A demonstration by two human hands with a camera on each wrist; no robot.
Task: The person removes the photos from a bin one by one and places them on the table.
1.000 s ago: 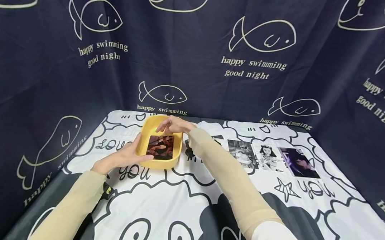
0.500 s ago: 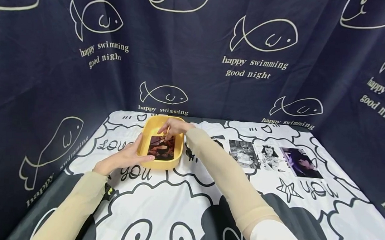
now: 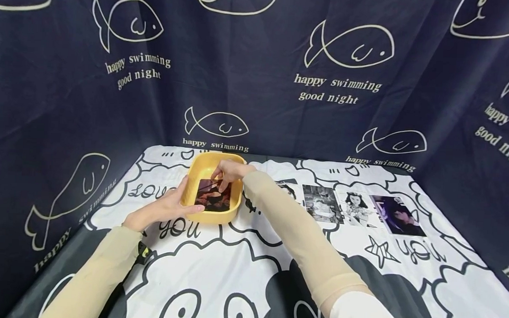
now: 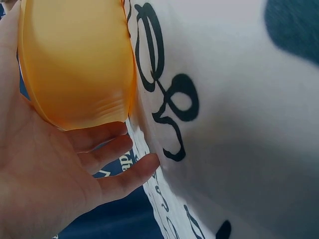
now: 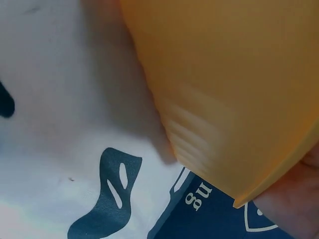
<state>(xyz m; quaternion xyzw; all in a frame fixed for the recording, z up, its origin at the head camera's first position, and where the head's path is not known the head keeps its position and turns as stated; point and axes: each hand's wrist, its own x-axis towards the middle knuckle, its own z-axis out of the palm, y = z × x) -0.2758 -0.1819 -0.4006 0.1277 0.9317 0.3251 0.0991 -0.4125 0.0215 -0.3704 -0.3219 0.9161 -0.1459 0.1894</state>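
tray (image 3: 196,175) cupped by left hand (image 3: 160,209); right hand (image 3: 230,171) seemingly pinches photo (image 3: 212,197).

tray (image 3: 236,196): yellow, rounded rectangle, upright, near the table's far left edge | photo (image 3: 212,198): dark reddish print, lying flat inside the tray (far end hidden by fingers), filling most of its floor

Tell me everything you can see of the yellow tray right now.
The yellow tray is a rounded-rectangular tub with raised walls that looks like smooth matte plastic. It sits upright on the printed cloth near the table's far left. A dark photo lies flat inside it. The left hand holds its near-left wall, thumb along the near rim. The right hand reaches in from above, fingertips on the photo's far edge.
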